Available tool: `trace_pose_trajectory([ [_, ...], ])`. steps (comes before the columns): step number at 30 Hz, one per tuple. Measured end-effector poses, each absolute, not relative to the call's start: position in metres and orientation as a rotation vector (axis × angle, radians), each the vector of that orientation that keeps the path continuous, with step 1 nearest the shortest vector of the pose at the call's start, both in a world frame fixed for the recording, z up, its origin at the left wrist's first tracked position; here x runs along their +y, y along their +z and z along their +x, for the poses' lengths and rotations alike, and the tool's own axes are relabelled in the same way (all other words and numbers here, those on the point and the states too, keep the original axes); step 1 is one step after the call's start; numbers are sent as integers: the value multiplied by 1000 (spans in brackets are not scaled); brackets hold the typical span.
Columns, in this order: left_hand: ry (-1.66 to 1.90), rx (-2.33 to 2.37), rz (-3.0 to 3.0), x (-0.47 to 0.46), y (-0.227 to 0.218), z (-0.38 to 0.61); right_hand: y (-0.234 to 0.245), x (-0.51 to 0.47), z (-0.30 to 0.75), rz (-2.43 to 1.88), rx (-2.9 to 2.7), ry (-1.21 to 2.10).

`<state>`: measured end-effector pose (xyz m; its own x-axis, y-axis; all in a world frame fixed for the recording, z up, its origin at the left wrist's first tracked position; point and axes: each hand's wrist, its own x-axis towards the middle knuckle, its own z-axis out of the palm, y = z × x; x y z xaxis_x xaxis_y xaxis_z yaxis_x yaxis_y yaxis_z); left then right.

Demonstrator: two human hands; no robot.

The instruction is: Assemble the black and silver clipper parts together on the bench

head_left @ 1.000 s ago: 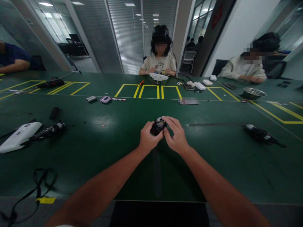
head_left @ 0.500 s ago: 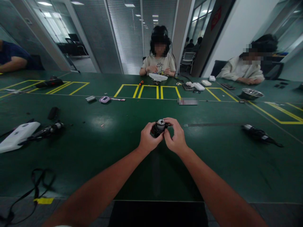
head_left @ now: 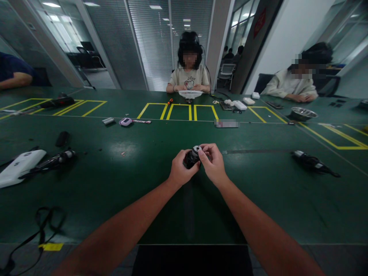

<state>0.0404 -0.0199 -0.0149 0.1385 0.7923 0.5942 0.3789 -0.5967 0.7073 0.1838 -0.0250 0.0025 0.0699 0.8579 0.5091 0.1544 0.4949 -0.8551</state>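
Held over the table in front of me is a small, round, black object with a silver end (head_left: 191, 158). The silver end has dark holes in it and tilts upward. I cannot make out its kind. My left hand (head_left: 181, 168) wraps round its black body from the left, with the thumb along the near side. From the right, my right hand (head_left: 213, 163) grips the silver end, thumb on the near face and fingers curled behind it. Both hands partly hide the object.
A black cable bundle (head_left: 313, 163) lies to the right. On the left are another black bundle (head_left: 57, 159), a white device (head_left: 21, 166) and a black strap (head_left: 43, 226). Across the green table, a person (head_left: 188, 74) sits behind a white basket (head_left: 189, 94); a metal bowl (head_left: 303, 114) stands right.
My right thumb has moved up onto the silver end, and the right fingers have curled in more. The object has tilted slightly. Across the table, the person's hands have lowered behind the basket.
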Motion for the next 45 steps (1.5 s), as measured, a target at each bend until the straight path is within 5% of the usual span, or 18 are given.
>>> trace_pose_trajectory([
  [12,1372,1116,2117,-15,-20,39,-5,-20,186,-1113,-1624,585],
  [22,1281,1102,2149,-14,-14,38,-28,-15,174,-939,-1129,1122],
  [45,1203,950,2095,-14,-19,40,-11,-7,192,-961,-579,1405],
])
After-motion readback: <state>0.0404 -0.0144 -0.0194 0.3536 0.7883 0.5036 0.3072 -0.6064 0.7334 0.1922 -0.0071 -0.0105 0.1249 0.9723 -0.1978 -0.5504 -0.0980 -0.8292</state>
